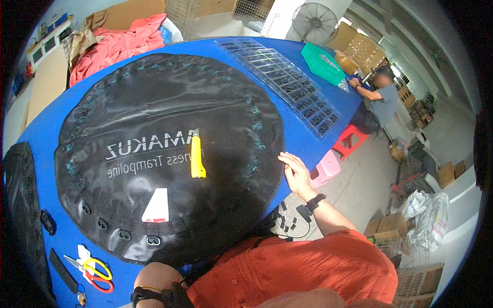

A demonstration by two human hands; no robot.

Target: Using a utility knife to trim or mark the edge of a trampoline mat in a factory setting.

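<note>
A round black trampoline mat with white lettering lies spread on a blue table. My right hand rests flat on the mat's right edge near the table rim, fingers apart, holding nothing. My left hand is hidden; only my left elbow shows at the bottom, below the mat's near edge. A yellow utility knife lies on the middle of the mat, and a white label lies nearer me. Metal rings line the mat's near-left edge.
Yellow-and-red scissors and a black strip lie at the table's near-left. Clear trays of small black parts run along the far right. Another person sits at the far end by a green tray. Pink and red stools stand beside the table.
</note>
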